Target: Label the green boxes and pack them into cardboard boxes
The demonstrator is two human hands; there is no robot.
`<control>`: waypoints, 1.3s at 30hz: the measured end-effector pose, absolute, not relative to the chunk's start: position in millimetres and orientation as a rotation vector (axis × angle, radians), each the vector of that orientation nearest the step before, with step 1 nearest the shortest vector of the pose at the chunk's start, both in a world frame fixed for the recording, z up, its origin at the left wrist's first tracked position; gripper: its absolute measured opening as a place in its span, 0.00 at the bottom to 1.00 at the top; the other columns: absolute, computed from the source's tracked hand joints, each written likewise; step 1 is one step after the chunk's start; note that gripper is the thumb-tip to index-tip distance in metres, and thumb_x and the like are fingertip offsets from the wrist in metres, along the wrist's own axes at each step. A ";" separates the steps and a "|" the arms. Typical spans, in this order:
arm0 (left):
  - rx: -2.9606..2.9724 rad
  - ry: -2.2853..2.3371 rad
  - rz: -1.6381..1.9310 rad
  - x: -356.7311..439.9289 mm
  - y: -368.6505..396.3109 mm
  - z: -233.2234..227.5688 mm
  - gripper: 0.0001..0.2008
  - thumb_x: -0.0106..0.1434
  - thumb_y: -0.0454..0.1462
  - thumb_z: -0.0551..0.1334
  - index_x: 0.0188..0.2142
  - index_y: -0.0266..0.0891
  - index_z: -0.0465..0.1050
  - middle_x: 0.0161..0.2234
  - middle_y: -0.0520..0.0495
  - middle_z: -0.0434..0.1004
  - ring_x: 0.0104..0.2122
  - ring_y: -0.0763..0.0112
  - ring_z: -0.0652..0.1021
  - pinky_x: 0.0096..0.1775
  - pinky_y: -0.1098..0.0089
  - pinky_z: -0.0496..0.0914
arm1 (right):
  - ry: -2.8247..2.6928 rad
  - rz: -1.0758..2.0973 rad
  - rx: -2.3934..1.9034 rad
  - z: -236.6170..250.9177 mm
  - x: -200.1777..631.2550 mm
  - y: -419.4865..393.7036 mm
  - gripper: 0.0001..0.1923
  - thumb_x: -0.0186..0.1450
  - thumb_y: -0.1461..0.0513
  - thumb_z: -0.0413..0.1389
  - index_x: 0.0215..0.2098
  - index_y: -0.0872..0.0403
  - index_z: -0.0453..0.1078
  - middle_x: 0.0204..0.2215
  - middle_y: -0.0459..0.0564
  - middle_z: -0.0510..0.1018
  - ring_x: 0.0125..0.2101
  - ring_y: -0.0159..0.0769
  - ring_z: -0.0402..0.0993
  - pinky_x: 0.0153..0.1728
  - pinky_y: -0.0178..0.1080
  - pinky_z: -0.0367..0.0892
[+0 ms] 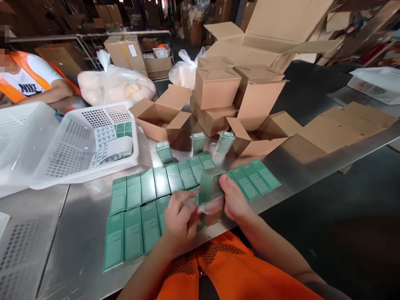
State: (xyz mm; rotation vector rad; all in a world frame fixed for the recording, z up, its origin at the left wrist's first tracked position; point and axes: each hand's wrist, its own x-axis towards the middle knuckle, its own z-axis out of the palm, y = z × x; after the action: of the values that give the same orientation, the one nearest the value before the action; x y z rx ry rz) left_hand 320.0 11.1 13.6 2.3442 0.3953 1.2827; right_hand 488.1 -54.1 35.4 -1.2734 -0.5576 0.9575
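Note:
In front of my body my right hand (235, 199) grips a small green box (210, 185), thumb on its near side. Clear plastic film (211, 206) hangs loose at the lower part of this box. Close by on the left, my left hand (181, 216) has its fingers curled at the film; the fingertips seem to pinch it, partly blurred. Under and around my hands, rows of green boxes (133, 191) lie flat on the metal table. Just beyond the rows stand three upright green boxes, one on the left (164, 152), one in the middle (198, 143) and one on the right (225, 142).
Open brown cartons (167, 118) and stacked closed cartons (217, 89) stand at the back. A white basket (62, 166) at left holds label sheets and green boxes. Flattened cardboard (334, 131) lies right. Another person in an orange vest (23, 75) sits far left.

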 end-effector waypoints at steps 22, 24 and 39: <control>1.383 0.278 0.357 266.3 -43.0 -23.4 0.25 0.49 0.41 0.74 0.19 0.39 0.55 0.36 0.45 0.72 0.38 0.64 0.73 0.39 0.68 0.66 | -1.311 0.340 -2.384 -10.1 601.7 -3.9 0.25 0.68 0.54 0.54 0.56 0.63 0.67 0.50 0.70 0.75 0.55 0.60 0.70 0.57 0.57 0.63; 1.338 0.303 0.363 263.7 -45.6 -28.3 0.24 0.52 0.40 0.73 0.20 0.39 0.56 0.44 0.41 0.74 0.42 0.62 0.75 0.42 0.66 0.67 | -1.367 0.331 -2.426 -3.2 594.7 -6.1 0.31 0.67 0.52 0.56 0.62 0.64 0.63 0.58 0.73 0.69 0.60 0.64 0.64 0.59 0.60 0.60; 1.197 0.192 0.274 265.5 -43.4 -21.1 0.25 0.53 0.53 0.72 0.18 0.37 0.68 0.32 0.43 0.73 0.33 0.66 0.76 0.35 0.68 0.70 | -1.915 0.089 -2.234 32.2 584.9 -13.0 0.30 0.71 0.50 0.52 0.67 0.55 0.61 0.70 0.64 0.54 0.69 0.55 0.51 0.64 0.57 0.57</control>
State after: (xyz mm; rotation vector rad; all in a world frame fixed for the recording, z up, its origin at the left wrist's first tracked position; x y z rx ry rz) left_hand 265.5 -43.4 -21.1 1.1973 0.1921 0.2741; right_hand 584.9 -13.0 32.2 -2.2344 -1.9149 0.0886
